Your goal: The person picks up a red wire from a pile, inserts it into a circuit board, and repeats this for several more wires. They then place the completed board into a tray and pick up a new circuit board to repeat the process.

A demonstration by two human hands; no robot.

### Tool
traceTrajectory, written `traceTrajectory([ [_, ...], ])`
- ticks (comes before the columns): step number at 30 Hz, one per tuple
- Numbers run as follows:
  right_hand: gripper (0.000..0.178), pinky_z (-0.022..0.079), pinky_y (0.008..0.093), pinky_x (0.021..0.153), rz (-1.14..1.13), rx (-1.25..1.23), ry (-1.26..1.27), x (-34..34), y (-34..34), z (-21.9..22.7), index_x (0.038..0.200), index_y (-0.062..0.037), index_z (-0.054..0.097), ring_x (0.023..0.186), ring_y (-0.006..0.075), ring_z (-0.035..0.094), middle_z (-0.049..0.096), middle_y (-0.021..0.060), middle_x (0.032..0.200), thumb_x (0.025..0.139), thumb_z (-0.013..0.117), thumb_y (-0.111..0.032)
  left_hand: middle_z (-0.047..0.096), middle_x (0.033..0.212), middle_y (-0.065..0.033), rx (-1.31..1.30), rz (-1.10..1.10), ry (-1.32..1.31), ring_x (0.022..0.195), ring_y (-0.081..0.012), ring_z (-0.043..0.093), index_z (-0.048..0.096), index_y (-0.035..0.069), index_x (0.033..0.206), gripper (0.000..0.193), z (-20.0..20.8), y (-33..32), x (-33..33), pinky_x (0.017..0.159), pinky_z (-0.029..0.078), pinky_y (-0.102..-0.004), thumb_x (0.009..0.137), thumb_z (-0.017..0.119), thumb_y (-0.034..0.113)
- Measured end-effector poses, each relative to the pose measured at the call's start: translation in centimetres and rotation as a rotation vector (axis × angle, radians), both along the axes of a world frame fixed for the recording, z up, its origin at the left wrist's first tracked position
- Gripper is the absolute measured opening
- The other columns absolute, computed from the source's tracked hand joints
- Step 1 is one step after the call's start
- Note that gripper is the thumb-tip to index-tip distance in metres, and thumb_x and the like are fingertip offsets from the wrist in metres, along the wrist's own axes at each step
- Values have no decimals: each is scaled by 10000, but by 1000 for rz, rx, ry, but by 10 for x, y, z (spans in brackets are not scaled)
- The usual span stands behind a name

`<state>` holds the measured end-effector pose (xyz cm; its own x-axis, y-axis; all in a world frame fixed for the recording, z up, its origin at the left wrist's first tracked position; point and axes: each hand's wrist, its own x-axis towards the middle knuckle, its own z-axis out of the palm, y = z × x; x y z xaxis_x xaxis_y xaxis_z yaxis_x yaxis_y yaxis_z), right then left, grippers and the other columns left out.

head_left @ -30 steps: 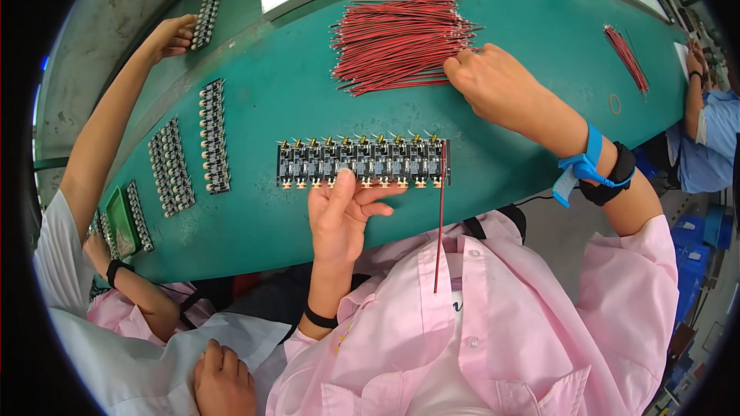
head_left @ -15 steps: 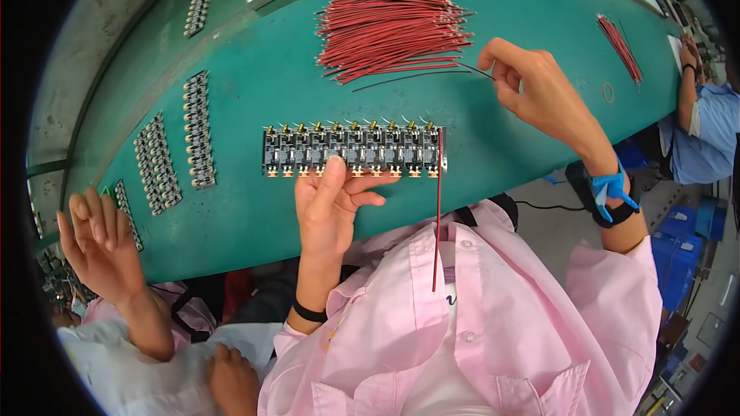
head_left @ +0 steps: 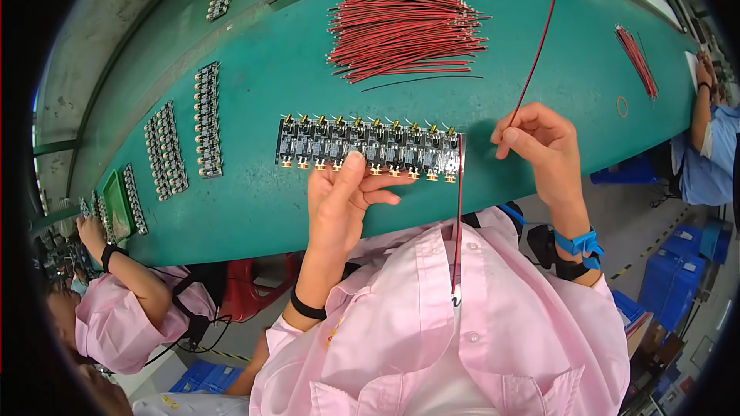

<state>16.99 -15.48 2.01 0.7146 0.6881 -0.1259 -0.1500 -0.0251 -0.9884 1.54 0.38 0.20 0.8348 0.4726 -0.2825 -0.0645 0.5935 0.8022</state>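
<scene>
My left hand (head_left: pixel 343 200) rests its fingertips on the near edge of a long strip of small circuit boards (head_left: pixel 370 146) lying on the green table (head_left: pixel 254 92). My right hand (head_left: pixel 539 142) pinches a single red and black wire (head_left: pixel 532 62) that stands up and leans away from me. Another red wire (head_left: pixel 459 216) hangs from the strip's right end down over my pink coat. A heap of red wires (head_left: pixel 405 29) lies farther back on the table.
Several more board strips (head_left: pixel 206 119) lie at the left of the table. A small bundle of red wires (head_left: pixel 636 58) lies at the right. A person in pink (head_left: pixel 116 300) sits at my left; another person's arm (head_left: pixel 705 108) is at the far right.
My right hand has drawn one wire out of the heap and brought it back toward the strip's right end. The person at my left has pulled their arm off the table.
</scene>
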Motion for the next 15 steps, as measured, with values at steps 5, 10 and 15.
traceTrajectory([
  [5, 46, 393, 240, 558, -25, 93, -79, 3, 2, -11, 725, 0, 494, 544, 119, 493, 547, 95, 703, 698, 509, -35, 538, 616, -139, 10, 12, 26, 692, -297, 590, 394, 56, 557, 314, 4, -2, 2, 443, 481, -255, 839, 403, 194],
  [10, 46, 385, 215, 542, -53, 58, 28, 0, 0, -1, 730, 4, 490, 543, 109, 479, 538, 90, 706, 702, 509, -27, 525, 587, -115, 22, 20, 44, 690, -296, 591, 394, 50, 560, 311, 5, -5, 4, 446, 482, -255, 838, 406, 190],
  [15, 59, 379, 202, 522, -22, 107, 27, -4, -1, -1, 745, 9, 485, 549, 95, 473, 535, 88, 720, 712, 513, -31, 491, 548, -74, 20, 1, 4, 682, -297, 591, 388, 48, 556, 313, 1, -5, 3, 441, 483, -259, 836, 410, 185],
])
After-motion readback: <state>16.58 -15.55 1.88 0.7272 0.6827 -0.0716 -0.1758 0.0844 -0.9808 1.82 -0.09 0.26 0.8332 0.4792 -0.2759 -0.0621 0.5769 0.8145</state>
